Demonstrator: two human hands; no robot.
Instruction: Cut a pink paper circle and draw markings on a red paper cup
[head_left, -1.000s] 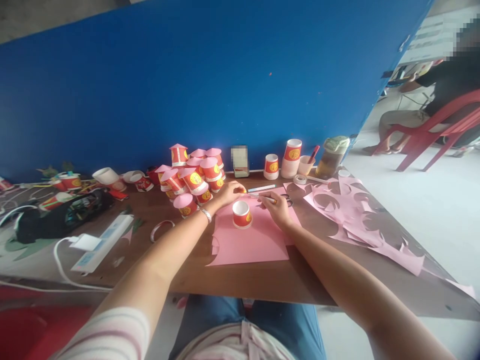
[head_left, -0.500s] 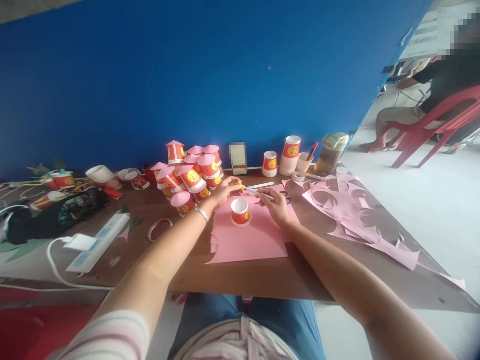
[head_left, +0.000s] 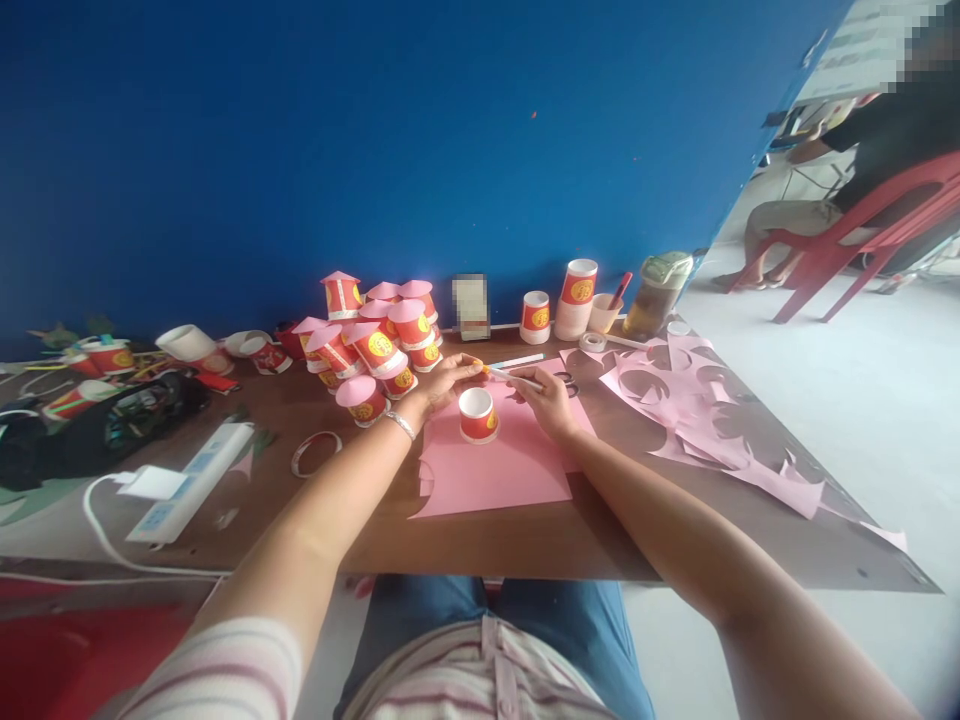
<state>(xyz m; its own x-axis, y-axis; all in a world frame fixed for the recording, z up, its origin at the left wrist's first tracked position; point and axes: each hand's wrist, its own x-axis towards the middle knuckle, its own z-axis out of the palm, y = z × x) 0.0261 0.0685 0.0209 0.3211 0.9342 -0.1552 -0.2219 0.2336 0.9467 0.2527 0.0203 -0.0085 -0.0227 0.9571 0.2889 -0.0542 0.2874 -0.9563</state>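
My right hand (head_left: 551, 400) is closed round a slim white pen (head_left: 519, 377), which points left. Pinched in my left hand (head_left: 452, 378) is a small yellow-orange cap (head_left: 484, 368) at the pen's left end; whether the pen is inside it I cannot tell. Below both hands a red and white paper cup (head_left: 478, 415) with a yellow emblem stands mouth up on pink paper (head_left: 495, 480). Black-handled scissors (head_left: 568, 383) lie partly hidden behind my right hand. A pale, thin stick-like item (head_left: 521, 360) lies just beyond the pen.
Cups with pink cone roofs (head_left: 375, 345) are stacked at the left back. Pink paper scraps (head_left: 697, 430) cover the right side. A tape roll (head_left: 592, 342), a jar (head_left: 658, 295) and a power strip (head_left: 191, 485) sit on the table. A person sits on a red chair (head_left: 847, 240) at far right.
The pen in my right hand has tilted flatter, and its left end is now at the cap in my left hand. The whole view has shifted slightly.
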